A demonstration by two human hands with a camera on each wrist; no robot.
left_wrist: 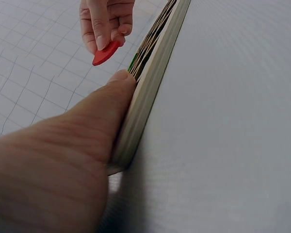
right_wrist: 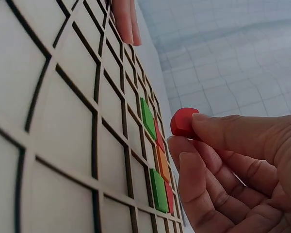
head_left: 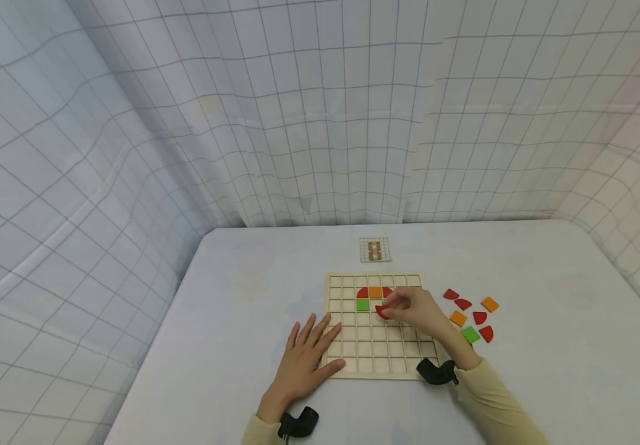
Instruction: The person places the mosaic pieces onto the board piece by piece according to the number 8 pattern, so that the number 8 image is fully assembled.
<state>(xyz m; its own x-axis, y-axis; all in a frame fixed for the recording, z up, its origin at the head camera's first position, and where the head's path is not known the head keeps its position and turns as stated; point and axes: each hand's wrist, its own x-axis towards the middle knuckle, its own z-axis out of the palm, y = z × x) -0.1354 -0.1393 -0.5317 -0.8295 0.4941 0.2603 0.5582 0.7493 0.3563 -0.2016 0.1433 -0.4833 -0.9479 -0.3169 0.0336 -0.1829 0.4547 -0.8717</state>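
Note:
My right hand [head_left: 417, 311] pinches a red quarter-circle tile [right_wrist: 183, 122] between thumb and fingertips, held over a wooden grid board [head_left: 372, 366]. In the head view, the board's upper cells hold an orange square tile [head_left: 375, 292] between two red tiles, with a green square tile [head_left: 362, 304] below the left one. The right wrist view shows a second green tile [right_wrist: 158, 190], mostly covered by the right hand in the head view. My left hand [head_left: 302, 361] lies with fingers spread on the board's left edge, its thumb on the lower left corner.
To the board's right lie several loose tiles: red quarter-circles [head_left: 480, 317], orange squares [head_left: 458, 318] and a green square [head_left: 470, 334]. A small pattern card [head_left: 375, 250] sits behind the board on the white table [head_left: 253, 278]. Gridded white curtains [head_left: 320, 123] surround the table.

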